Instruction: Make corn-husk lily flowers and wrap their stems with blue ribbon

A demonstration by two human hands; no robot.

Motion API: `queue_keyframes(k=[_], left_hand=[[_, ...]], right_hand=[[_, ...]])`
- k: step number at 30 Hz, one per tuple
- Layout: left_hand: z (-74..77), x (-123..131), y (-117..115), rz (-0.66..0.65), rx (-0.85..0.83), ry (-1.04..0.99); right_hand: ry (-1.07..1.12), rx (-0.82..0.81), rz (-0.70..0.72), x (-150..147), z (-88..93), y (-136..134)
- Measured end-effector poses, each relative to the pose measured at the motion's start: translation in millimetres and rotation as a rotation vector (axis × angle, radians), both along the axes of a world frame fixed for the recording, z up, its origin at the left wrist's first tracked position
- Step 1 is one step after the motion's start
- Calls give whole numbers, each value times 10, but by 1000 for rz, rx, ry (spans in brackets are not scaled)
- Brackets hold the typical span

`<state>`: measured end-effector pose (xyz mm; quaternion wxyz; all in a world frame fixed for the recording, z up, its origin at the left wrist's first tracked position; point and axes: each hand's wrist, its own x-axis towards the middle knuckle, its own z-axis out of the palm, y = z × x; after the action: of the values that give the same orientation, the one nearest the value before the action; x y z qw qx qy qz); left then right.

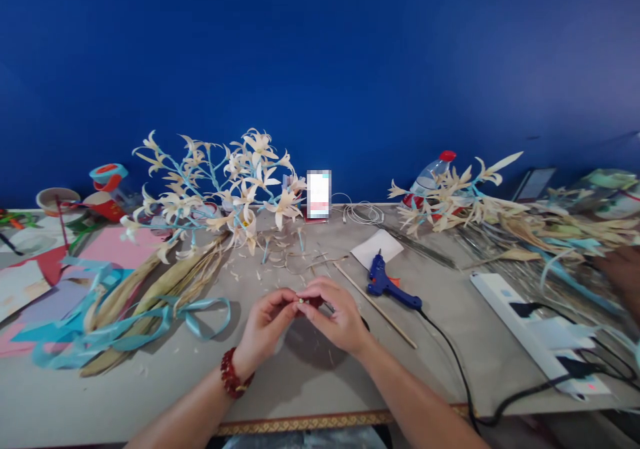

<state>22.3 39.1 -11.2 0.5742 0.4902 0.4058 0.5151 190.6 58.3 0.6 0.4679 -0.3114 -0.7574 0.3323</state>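
My left hand (270,325), with a red bead bracelet on its wrist, and my right hand (337,315) meet fingertip to fingertip above the table near its front edge. Both are pinched around a tiny pale greenish piece (301,301), mostly covered by the fingers. Just right of my right hand lie a thin wooden stick (377,307) and a blue glue gun (393,287), its nozzle over a white paper (367,250). Small pale scraps are scattered behind the hands.
Cream flowers on blue stems (240,189) stand at the back left. Blue ribbon (155,322) and dried husks (173,289) lie left. More flowers (450,199), a bottle (430,179) and a power strip (530,335) with black cables are right. Another person's hand (620,279) shows far right.
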Motion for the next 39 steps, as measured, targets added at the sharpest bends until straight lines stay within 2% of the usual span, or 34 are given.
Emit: queue_keyframes(k=[3,8,11,16,20,23,26,29,31,33,35,39], left_hand=[[-20,-8,6,0,-42,-42],[-81,-20,25,4,-29,8],[-78,-33,21,29,86,179],[7,-56,11,93,354,505],[42,-64,11,112,420,574],[18,-64,9,86,410,576],[-30,-50,15,68,295,494],[-65,-26,38,63,89,250],[-71,-10,54,69,-29,66],[-68,0,63,76,-101,-71],[-64,1,65,88,-144,-157],[-66,-13,77,96,-154,-225]], right_hand=[[26,5,-21,-17,-23,0],[38,-85,-51,-32,-35,1],[-6,-106,-67,-21,-33,14],[-48,-153,-78,1,-33,29],[-56,-236,-69,-23,-85,29],[-68,-325,-55,-32,-126,36],[-155,-358,-33,39,-56,65],[-347,-273,-59,202,152,181],[-536,-167,-171,316,301,344],[-884,-82,-301,393,390,572],[-1000,-90,-349,414,391,834],[-1190,-134,-332,295,225,1292]])
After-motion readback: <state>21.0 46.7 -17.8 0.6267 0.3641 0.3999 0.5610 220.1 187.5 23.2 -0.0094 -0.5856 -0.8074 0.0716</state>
